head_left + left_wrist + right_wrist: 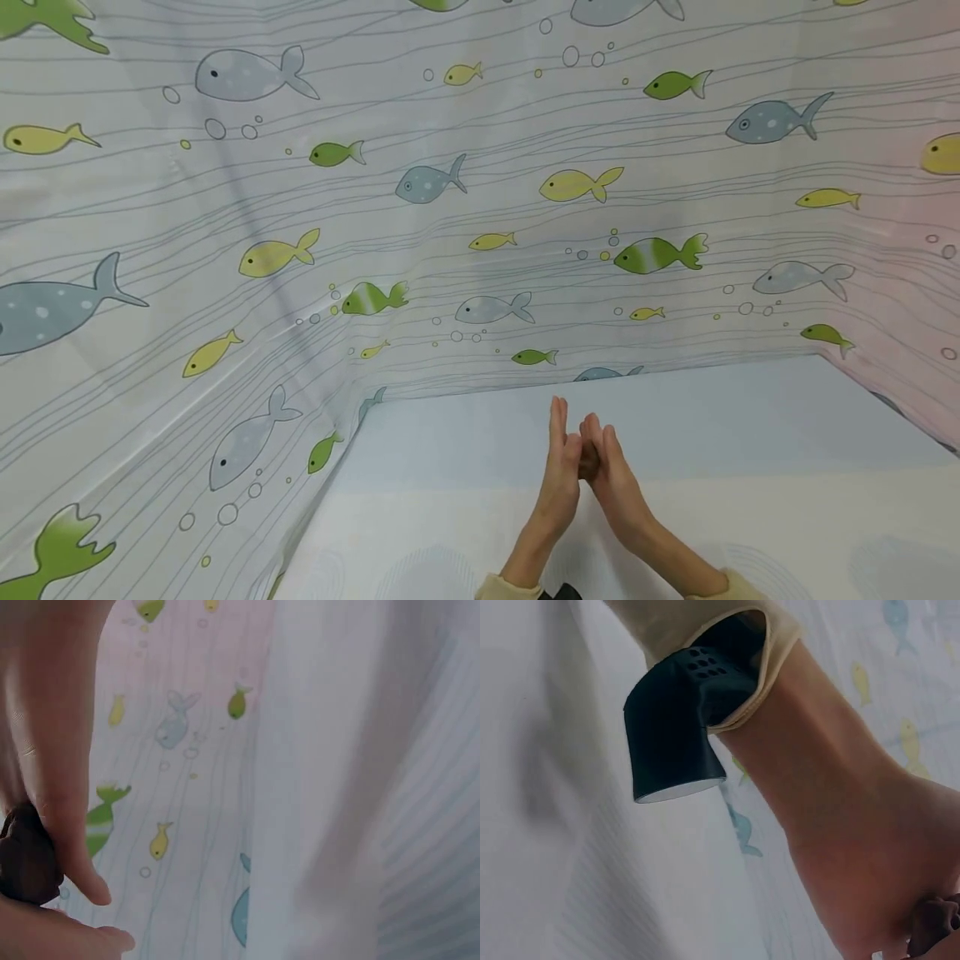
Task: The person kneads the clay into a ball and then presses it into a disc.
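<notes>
Between my two raised palms sits a dark brown lump (588,461) that looks like modelling clay. My left hand (558,479) presses it from the left, fingers straight and pointing up. From the other side my right hand (617,482) faces it, its fingers also extended upward. In the left wrist view the lump (28,859) shows at the left edge, wedged between the hands, with an uneven, creased surface. Only part of the lump (934,924) appears at the lower right corner of the right wrist view. The palms hide much of it.
Below the hands lies a white table (420,517) with faint pale patterns. A fish-print curtain (450,250) rises behind it and along the sides. A dark wrist mount (675,735) protrudes from a beige sleeve (780,667).
</notes>
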Demonstrator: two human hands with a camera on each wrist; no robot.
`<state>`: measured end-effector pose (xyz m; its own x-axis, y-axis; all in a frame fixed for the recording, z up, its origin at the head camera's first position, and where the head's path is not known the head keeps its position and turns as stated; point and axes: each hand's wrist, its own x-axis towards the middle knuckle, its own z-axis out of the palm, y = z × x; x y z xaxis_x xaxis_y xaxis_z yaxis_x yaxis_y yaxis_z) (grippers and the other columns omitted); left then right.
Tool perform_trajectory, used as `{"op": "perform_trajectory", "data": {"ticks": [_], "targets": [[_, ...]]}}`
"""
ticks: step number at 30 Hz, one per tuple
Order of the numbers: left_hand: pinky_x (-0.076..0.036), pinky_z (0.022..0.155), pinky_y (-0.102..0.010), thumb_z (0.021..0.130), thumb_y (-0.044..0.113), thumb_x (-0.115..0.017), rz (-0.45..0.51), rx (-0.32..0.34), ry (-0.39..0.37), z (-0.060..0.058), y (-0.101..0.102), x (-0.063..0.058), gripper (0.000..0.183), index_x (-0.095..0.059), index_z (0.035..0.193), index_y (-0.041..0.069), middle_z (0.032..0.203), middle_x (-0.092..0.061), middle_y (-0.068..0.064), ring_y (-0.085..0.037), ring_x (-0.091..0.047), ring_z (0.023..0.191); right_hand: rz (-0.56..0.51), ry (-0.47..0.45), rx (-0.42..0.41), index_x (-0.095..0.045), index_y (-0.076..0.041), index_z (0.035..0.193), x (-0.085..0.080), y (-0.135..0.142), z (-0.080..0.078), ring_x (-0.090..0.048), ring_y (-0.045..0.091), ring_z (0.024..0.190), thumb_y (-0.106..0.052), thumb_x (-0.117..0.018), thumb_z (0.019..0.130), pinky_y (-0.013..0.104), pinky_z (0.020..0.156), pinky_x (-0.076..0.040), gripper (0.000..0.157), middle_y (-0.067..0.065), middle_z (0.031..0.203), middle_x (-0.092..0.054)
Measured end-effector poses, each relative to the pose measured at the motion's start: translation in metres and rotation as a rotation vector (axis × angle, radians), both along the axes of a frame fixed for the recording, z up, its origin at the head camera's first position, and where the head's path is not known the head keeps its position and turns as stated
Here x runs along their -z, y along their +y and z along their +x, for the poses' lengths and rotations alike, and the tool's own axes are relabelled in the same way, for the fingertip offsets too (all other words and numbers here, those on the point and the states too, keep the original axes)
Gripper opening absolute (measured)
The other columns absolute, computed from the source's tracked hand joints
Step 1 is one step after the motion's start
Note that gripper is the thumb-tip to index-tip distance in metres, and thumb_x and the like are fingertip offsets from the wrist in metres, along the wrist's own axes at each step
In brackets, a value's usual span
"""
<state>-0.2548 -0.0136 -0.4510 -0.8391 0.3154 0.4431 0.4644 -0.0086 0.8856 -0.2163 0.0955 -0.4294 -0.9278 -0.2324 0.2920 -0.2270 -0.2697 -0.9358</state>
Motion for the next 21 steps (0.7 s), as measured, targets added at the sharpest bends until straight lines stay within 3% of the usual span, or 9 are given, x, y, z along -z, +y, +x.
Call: {"op": "perform_trajectory", "data": {"ticks": [3,6,9,11,14,16,17,19,21], "targets": [[-0.017,0.118,-0.056,0.106,0.049,-0.020,0.019,0.045,-0.016,0.002,0.002,0.002,0.064,0.003,0.160,0.023,0.166,-0.007,0.006,-0.018,-0.014,0.151,-0.017,-0.011,0.012,0.023,-0.003,0.151,-0.005,-0.001,-0.003,0.021,0.031,0.147,-0.052,0.000,0.104,0.051,0.120,0.001,0.072,0.012,0.160,0.027],[-0.016,0.119,-0.054,0.105,0.049,-0.019,0.035,0.064,-0.031,0.005,0.005,0.001,0.066,0.000,0.160,0.018,0.166,-0.009,0.003,-0.018,-0.012,0.152,-0.044,-0.033,0.028,0.023,-0.005,0.152,-0.010,-0.002,-0.005,0.022,0.027,0.147,-0.056,-0.001,0.103,0.055,0.118,0.006,0.075,0.010,0.160,0.027],[-0.011,0.120,-0.052,0.105,0.050,-0.019,0.045,0.061,-0.039,0.009,0.008,-0.001,0.066,-0.003,0.160,0.017,0.166,-0.010,0.004,-0.016,-0.011,0.152,-0.056,-0.048,0.083,0.008,0.002,0.156,-0.013,-0.003,-0.006,-0.013,0.027,0.146,-0.058,-0.002,0.102,0.036,0.113,-0.027,0.081,0.023,0.162,0.009],[-0.011,0.120,-0.050,0.105,0.048,-0.018,0.046,0.059,-0.040,0.012,0.010,-0.003,0.065,-0.005,0.160,0.017,0.165,-0.010,0.004,-0.016,-0.010,0.152,-0.082,-0.053,0.149,-0.022,0.017,0.138,-0.014,-0.005,-0.009,-0.043,0.019,0.112,-0.057,-0.006,0.103,0.024,0.083,-0.039,0.083,0.036,0.134,-0.030],[-0.012,0.121,-0.047,0.105,0.046,-0.018,0.038,0.068,-0.036,0.017,0.013,-0.005,0.063,-0.004,0.160,0.017,0.165,-0.010,0.005,-0.016,-0.010,0.152,-0.133,-0.071,0.260,-0.022,0.014,0.091,-0.013,-0.009,-0.014,-0.035,0.020,0.073,-0.055,-0.016,0.105,0.030,0.062,-0.027,0.070,0.025,0.087,-0.024],[-0.012,0.121,-0.047,0.106,0.045,-0.019,0.024,0.072,-0.027,0.021,0.016,-0.006,0.064,-0.003,0.160,0.016,0.165,-0.009,0.004,-0.018,-0.008,0.152,-0.155,-0.099,0.274,-0.033,0.015,0.098,-0.012,-0.009,-0.016,-0.054,0.023,0.094,-0.055,-0.019,0.105,0.027,0.080,-0.040,0.072,0.026,0.094,-0.038],[-0.012,0.121,-0.049,0.106,0.045,-0.020,0.016,0.074,-0.025,0.023,0.016,-0.006,0.064,-0.003,0.160,0.015,0.165,-0.008,0.004,-0.019,-0.007,0.152,-0.157,-0.112,0.271,-0.040,0.017,0.116,-0.010,-0.009,-0.018,-0.051,0.024,0.121,-0.055,-0.019,0.105,0.029,0.095,-0.039,0.076,0.029,0.116,-0.046],[-0.011,0.120,-0.051,0.106,0.046,-0.021,-0.001,0.072,-0.023,0.027,0.018,-0.007,0.066,-0.002,0.160,0.014,0.165,-0.006,0.004,-0.021,-0.006,0.152,-0.143,-0.128,0.256,-0.022,0.005,0.153,-0.008,-0.006,-0.020,-0.013,0.020,0.152,-0.057,-0.018,0.104,0.036,0.120,-0.017,0.079,0.014,0.162,-0.019],[-0.011,0.120,-0.052,0.105,0.046,-0.022,-0.013,0.065,-0.029,0.031,0.019,-0.009,0.066,-0.003,0.160,0.014,0.165,-0.006,0.004,-0.021,-0.006,0.152,-0.115,-0.124,0.230,0.010,-0.010,0.157,-0.006,-0.003,-0.023,0.007,0.020,0.152,-0.060,-0.014,0.103,0.045,0.122,-0.001,0.078,-0.001,0.164,0.008]]}}
